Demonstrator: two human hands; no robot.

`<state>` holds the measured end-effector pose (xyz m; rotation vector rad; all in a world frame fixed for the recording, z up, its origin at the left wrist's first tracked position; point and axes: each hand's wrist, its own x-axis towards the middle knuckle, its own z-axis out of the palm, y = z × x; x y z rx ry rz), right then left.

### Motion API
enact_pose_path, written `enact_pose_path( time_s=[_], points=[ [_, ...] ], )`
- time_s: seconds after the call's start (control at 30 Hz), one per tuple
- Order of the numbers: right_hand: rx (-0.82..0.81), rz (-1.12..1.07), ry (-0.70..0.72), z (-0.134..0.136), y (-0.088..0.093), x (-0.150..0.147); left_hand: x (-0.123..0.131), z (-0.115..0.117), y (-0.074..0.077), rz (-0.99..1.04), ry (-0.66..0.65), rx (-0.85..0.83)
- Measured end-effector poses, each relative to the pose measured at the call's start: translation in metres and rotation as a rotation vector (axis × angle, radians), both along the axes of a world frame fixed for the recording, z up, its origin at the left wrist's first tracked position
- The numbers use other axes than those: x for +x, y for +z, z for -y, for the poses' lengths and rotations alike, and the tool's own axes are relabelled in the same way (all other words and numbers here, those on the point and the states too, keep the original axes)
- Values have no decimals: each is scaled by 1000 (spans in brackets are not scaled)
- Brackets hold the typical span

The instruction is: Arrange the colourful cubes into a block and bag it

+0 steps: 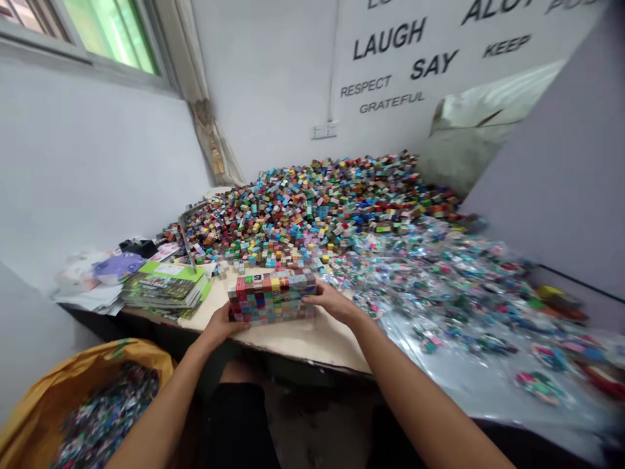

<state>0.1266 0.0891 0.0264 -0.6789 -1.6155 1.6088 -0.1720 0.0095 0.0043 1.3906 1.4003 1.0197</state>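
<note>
A rectangular block of small colourful cubes [271, 298] stands on the pale tabletop [312, 342] near its front edge. My left hand [221, 324] presses against the block's left end with fingers curled round it. My right hand [331, 301] grips the block's right end, thumb on the front and fingers on top. Behind the block lies a huge heap of loose colourful cubes [312, 202] spread across the table to the wall.
Clear plastic packets of cubes [454, 286] cover the table's right side. A stack of green booklets [166, 286] lies left, with papers beyond. A yellow sack [83, 404] full of packets sits on the floor at lower left. A grey partition [561, 163] stands right.
</note>
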Motion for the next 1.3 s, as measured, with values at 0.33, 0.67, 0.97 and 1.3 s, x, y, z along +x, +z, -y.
enact_pose_path(
  time_s=[0.33,0.67,0.97,1.3],
  points=[
    [161,131,-551,79,-20,44,23,41,4,-381,585,225],
    [403,836,-1202,126,-19,239,236,35,2,-353,-367,434],
    [323,1071,-1164,136,-54,269,369,-28,11,-710,-569,549],
    [142,361,-1159,119,-37,248,324,-37,-23,-203,-464,567]
  ],
)
